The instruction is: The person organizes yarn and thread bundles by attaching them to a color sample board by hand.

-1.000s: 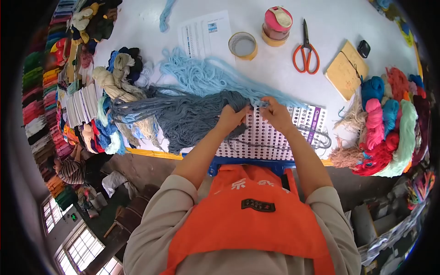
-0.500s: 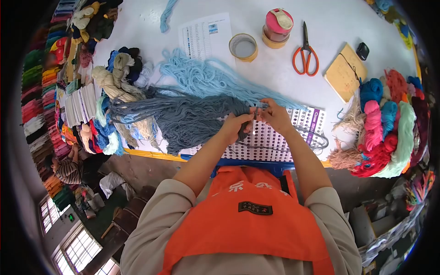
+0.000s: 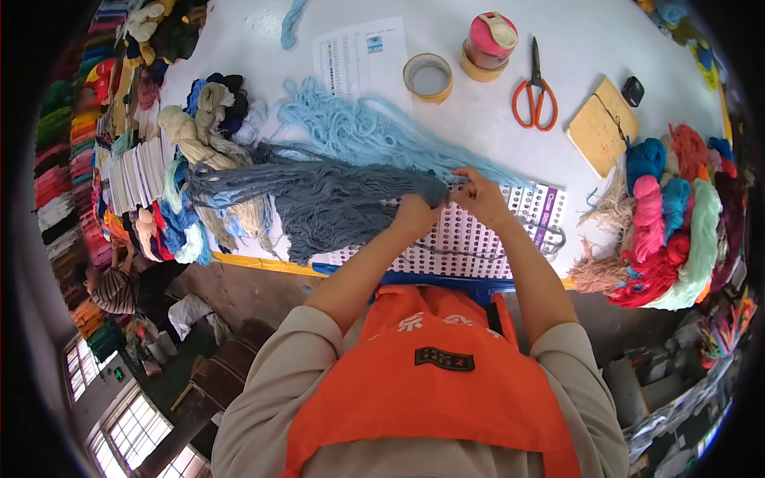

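A large bundle of slate-blue yarn (image 3: 335,203) lies across the middle of the table, narrowing at its right end. My left hand (image 3: 417,213) is closed around that narrow end. Close on its right, my right hand (image 3: 481,199) pinches at the yarn end with bent fingers; the strand between the fingertips is too small to make out. Light blue yarn (image 3: 358,131) spreads just behind the bundle. Beneath my hands lies a white perforated card (image 3: 470,239) with a purple strip, and a loose dark strand runs over its right part.
Orange-handled scissors (image 3: 535,99), a tape roll (image 3: 428,77), a red-lidded jar (image 3: 491,40), a printed sheet (image 3: 358,56) and a notebook (image 3: 602,127) lie farther back. Coloured skeins (image 3: 677,215) are heaped at right, more at left. A person (image 3: 115,287) is at far left.
My left hand has turned over the yarn end, its back now more toward the camera. My right hand stays beside it, fingers slightly shifted. The view has moved slightly.
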`<state>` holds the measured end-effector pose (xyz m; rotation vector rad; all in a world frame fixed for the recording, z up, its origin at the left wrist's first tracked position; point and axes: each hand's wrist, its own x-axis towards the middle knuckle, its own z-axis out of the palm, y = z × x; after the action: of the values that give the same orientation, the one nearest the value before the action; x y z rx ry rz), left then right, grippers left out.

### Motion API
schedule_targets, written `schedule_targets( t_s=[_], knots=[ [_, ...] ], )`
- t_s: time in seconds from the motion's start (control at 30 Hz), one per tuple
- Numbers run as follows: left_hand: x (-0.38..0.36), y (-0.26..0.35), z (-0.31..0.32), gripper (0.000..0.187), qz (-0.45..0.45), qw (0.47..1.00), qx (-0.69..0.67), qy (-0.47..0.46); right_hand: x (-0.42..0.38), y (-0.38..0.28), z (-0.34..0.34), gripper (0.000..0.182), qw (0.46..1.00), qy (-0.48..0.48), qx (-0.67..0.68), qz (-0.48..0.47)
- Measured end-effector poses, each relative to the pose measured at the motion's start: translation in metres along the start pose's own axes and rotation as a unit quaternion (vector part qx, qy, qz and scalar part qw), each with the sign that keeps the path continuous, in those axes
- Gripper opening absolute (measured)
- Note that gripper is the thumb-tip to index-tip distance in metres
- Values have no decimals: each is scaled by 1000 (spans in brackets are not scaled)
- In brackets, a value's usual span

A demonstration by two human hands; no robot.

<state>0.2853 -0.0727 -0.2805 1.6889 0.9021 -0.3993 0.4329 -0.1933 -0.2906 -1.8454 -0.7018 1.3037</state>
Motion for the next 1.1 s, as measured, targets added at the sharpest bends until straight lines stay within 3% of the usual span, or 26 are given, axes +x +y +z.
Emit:
schedule_targets(
  t_s=[0.07, 0.1, 0.13, 0.17, 0.37, 0.43, 0.5, 0.53, 0.63, 0.7, 0.77, 0.8, 0.83, 0.9, 0.97, 1.03, 1.1],
  knots=[
    [-5, -17, -9, 25, 153, 967, 67, 192, 3, 2, 5, 30, 999, 38, -2, 28],
    [-6, -15, -25, 23, -56, 989, -59, 125, 4, 2, 6, 30, 999, 37, -1, 28],
    [-17, -17, -46, 19, -100, 957, -267, 53, 5, 2, 8, 28, 998, 54, 0, 35],
    [-33, -5, -74, 17, -139, 876, -461, -21, 5, 2, 10, 26, 997, 72, 0, 41],
    [-87, -28, -224, 16, -40, 821, -568, 44, 4, 1, 12, 26, 996, 81, -6, 26],
    [-101, -43, -270, 15, 12, 770, -621, 145, 5, 1, 12, 26, 996, 80, -17, 25],
    [-117, -32, -287, 16, 42, 778, -515, 359, 5, 3, 15, 26, 996, 83, -38, 19],
    [-128, -29, -291, 23, 55, 802, -393, 447, 5, 4, 16, 26, 996, 83, -38, 15],
    [-166, -3, -288, 35, -14, 860, -263, 437, -1, -3, 20, 29, 990, 92, -108, 22],
    [-186, -6, -272, 34, 2, 885, -290, 364, -7, -6, 29, 33, 983, 130, -133, 8],
    [-200, -7, -241, 26, 55, 875, -368, 311, -15, -11, 45, 38, 976, 178, -121, -31],
    [-205, -4, -221, 23, 46, 872, -364, 326, -20, -15, 54, 40, 973, 202, -93, -67],
    [-208, -7, -206, 22, 60, 874, -377, 301, -34, -52, 59, 45, 984, 168, -34, -41],
    [-216, -8, -180, 23, 54, 860, -441, 252, -74, -133, 71, 48, 974, 114, 41, -192],
    [-223, -8, -165, 22, 42, 868, -443, 220, -129, -227, 89, 45, 928, 29, 174, -328],
    [-237, 4, -156, 20, 53, 854, -484, 184, -196, -295, 99, 43, 817, -123, 305, -473],
    [-246, 6, -149, 19, 62, 847, -503, 158, -252, -336, 111, 41, 703, -265, 393, -530]
  ],
)
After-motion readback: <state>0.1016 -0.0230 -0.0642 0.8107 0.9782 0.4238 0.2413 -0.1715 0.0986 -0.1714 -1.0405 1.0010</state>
